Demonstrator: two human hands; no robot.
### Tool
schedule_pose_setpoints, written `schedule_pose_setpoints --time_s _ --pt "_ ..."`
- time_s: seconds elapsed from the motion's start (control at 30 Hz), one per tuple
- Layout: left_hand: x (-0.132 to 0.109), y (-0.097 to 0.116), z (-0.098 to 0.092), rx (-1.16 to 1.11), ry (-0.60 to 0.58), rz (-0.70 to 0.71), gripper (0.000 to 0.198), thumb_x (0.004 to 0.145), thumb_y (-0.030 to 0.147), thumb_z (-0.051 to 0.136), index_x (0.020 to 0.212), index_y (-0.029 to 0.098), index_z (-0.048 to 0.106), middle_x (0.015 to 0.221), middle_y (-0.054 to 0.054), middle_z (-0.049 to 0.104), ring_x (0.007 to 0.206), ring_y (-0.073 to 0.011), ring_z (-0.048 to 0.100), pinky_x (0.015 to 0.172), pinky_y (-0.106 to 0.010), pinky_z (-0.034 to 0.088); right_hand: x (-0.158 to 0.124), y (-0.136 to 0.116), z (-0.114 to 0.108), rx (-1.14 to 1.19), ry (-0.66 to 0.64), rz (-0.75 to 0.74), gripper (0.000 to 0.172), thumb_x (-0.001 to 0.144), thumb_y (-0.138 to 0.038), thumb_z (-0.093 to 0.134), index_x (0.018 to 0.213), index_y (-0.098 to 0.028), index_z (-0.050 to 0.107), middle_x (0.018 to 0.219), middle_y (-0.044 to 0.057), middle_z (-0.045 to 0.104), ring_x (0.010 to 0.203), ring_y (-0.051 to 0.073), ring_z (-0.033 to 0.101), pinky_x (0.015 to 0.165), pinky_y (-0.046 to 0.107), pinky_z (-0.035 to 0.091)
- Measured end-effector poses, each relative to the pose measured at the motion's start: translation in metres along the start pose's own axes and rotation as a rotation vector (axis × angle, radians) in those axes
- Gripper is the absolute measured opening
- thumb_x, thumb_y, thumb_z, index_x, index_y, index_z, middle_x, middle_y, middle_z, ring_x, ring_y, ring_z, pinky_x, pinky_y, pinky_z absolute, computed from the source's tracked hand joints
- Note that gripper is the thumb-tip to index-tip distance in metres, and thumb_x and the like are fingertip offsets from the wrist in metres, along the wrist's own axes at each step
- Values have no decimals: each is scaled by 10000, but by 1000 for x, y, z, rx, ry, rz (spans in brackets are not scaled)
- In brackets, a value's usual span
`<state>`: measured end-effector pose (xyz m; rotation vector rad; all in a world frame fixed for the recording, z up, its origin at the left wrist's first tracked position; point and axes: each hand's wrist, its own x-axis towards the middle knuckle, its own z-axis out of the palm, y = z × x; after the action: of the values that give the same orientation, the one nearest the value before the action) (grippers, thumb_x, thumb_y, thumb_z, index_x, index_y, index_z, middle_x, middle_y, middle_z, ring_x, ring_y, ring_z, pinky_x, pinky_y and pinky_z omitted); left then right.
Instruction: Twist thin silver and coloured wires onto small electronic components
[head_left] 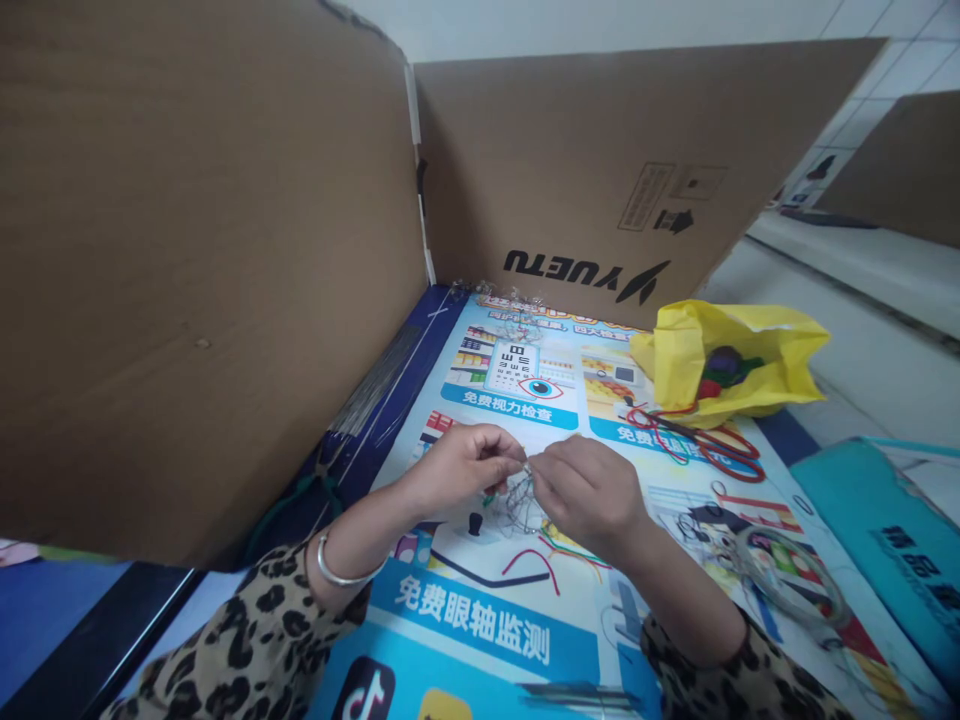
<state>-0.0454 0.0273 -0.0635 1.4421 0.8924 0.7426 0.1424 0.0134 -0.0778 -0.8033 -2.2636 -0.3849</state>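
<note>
My left hand (476, 460) and my right hand (589, 490) meet over the middle of the poster, fingertips nearly touching. Both pinch a small tangle of thin silvery wire (523, 508), which hangs below the fingers in loose loops. A bit of green shows beside it under my left fingers. Beneath my hands lie a short red strand (536, 560) and a dark strand (487, 575) on the printed poster (405, 660). Some green and orange strands (574, 550) lie just under my right hand. Exactly where the fingertips grip the wire is too small to tell.
Cardboard panels (225, 250) stand at the left and back. At right are a yellow bag (780, 350) with yarn balls, red-handled scissors (731, 455), a wire coil (832, 600) and a teal case (885, 560). Straight wires (379, 380) and green-handled pliers (322, 485) lie at left.
</note>
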Motion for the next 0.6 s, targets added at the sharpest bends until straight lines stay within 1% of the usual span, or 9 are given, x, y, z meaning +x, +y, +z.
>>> schedule_pose_setpoints --time_s 0.07,0.13,0.2,0.27,0.3,0.37,0.47,0.53,0.6 --pt "-3 1 1 164 25 64 67 757 212 581 733 149 588 590 31 534 530 -86 490 519 -212 392 -2 -1 -1 -7 -11 -34 121 817 -134 532 819 -200 633 736 49 649 694 172 595 649 320 463" --pt "-6 1 3 402 82 195 33 750 176 596 733 155 615 668 1 593 613 -112 533 577 -231 409 -5 -2 -1 -5 -26 -74 135 833 -139 525 862 -211 635 750 46 652 699 168 597 647 318 465" --pt "-8 0 3 615 133 326 63 754 130 584 746 161 639 749 -28 636 699 -140 568 638 -249 420 -6 -4 -1 -26 -51 -133 148 839 -131 522 901 -208 631 759 45 657 694 168 594 636 319 465" --pt "-8 -1 2 729 142 389 120 766 93 553 757 165 649 765 -41 653 722 -155 584 658 -258 423 -5 -5 -1 -45 -67 -164 150 835 -117 525 915 -195 625 770 50 663 703 174 594 637 323 471" --pt "-7 -2 1 745 134 397 135 769 82 545 751 166 650 753 -38 656 710 -152 586 652 -254 422 -4 -6 -1 -38 -64 -150 144 830 -112 527 911 -185 622 779 55 666 712 178 596 643 326 478" --pt "-5 -2 -2 711 107 380 126 767 84 563 725 171 645 718 -16 653 673 -136 583 636 -236 419 -1 -5 -1 22 -49 -63 135 826 -114 524 907 -171 616 809 65 670 746 182 605 666 325 498" --pt "-2 -1 -7 606 72 332 117 762 98 594 683 176 629 676 20 638 647 -108 575 628 -208 416 3 -3 -1 104 -36 69 179 833 -134 512 984 -155 604 900 89 671 837 192 619 719 327 523" --pt "-1 0 -9 571 63 315 132 756 82 588 669 174 623 667 29 631 652 -99 573 632 -199 415 4 -2 0 97 -58 83 202 842 -141 501 1017 -151 601 941 100 668 879 199 619 746 332 526" --pt "-1 1 -9 550 53 306 140 754 71 578 666 171 621 664 32 626 653 -94 569 637 -195 416 3 -2 2 56 -68 60 187 847 -130 494 994 -146 608 940 103 669 871 200 618 749 333 524"
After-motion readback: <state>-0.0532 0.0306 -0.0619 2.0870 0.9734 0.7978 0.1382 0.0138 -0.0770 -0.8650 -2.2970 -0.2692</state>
